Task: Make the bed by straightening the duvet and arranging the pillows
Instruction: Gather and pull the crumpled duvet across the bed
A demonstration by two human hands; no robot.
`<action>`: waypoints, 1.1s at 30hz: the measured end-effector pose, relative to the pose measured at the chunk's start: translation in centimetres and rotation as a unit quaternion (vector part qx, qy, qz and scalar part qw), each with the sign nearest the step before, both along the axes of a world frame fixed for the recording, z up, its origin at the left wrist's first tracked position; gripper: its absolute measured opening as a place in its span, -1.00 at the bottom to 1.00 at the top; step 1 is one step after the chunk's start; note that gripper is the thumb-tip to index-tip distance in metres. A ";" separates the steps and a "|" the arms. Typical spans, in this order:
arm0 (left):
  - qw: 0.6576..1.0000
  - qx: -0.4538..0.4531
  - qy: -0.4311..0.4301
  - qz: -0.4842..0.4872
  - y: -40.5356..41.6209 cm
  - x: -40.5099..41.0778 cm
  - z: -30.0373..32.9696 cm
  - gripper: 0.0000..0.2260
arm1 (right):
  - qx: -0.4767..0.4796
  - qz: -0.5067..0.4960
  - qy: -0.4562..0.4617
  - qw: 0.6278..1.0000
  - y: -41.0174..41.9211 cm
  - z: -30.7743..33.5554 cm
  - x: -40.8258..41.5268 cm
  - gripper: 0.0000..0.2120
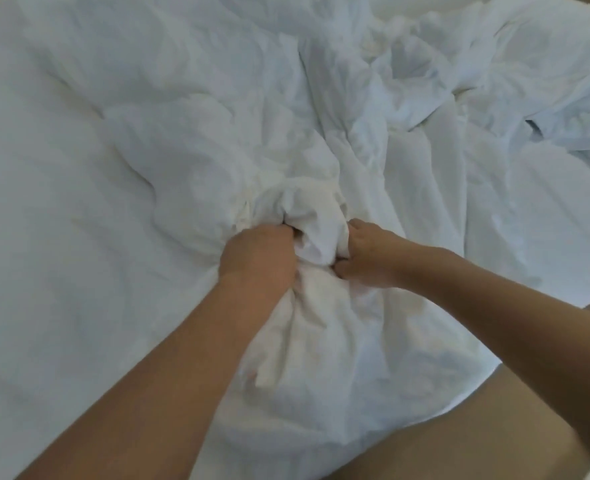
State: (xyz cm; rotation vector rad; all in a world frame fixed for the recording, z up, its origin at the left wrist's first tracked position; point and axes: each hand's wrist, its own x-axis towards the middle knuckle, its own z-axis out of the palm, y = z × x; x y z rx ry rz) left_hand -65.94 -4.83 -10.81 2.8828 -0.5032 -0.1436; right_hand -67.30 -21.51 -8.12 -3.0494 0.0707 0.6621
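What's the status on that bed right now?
Left hand and right hand both fisted on bunched duvet. Duvet badly rumpled. No pillows visible. Nothing blocking.

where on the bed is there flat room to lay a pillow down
The smooth sheet left of the left hand is flat and free. It is crowded in the middle, where both hands, the right hand included, bunch the duvet, and at the rumpled far right.
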 end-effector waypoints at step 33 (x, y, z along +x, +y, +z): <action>0.995 0.013 -0.080 -0.054 6.3 -0.7 -4.8 -0.49 | -0.002 0.208 -0.118 0.971 -0.5 -2.7 -3.3 -0.44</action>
